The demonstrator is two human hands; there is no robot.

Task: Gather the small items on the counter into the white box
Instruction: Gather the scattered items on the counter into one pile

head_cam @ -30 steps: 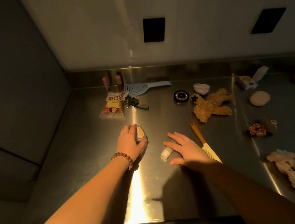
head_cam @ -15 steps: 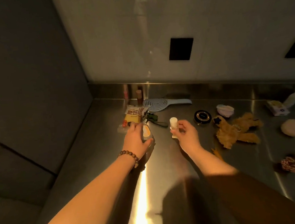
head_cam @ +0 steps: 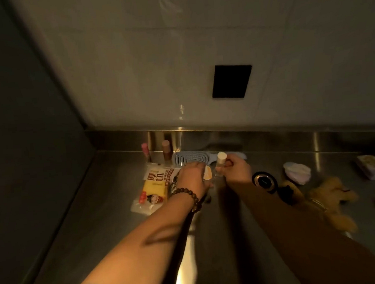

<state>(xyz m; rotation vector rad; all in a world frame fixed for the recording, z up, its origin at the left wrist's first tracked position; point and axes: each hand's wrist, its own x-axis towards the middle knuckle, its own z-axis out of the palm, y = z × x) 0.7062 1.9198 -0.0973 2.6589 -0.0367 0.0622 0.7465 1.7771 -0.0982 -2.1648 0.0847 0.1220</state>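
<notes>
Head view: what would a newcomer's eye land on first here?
Both hands meet mid-counter: the right hand holds a small white-capped tube upright, and the left hand, with a bead bracelet on its wrist, grips a small orange-faced container. Left of them lies a yellow snack packet; behind, a pale blue hairbrush.

Cluttered steel counter (head_cam: pixel 111 216), snack packet (head_cam: pixel 155 189), hairbrush (head_cam: pixel 189 158)

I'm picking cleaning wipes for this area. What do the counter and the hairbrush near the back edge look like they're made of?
The counter looks like stainless steel with a brushed finish: it gives streaky reflections and a bright glare strip. The hairbrush looks like moulded plastic, pale blue and matte, with cut-out vent slots; the dim light leaves that less sure.
</notes>
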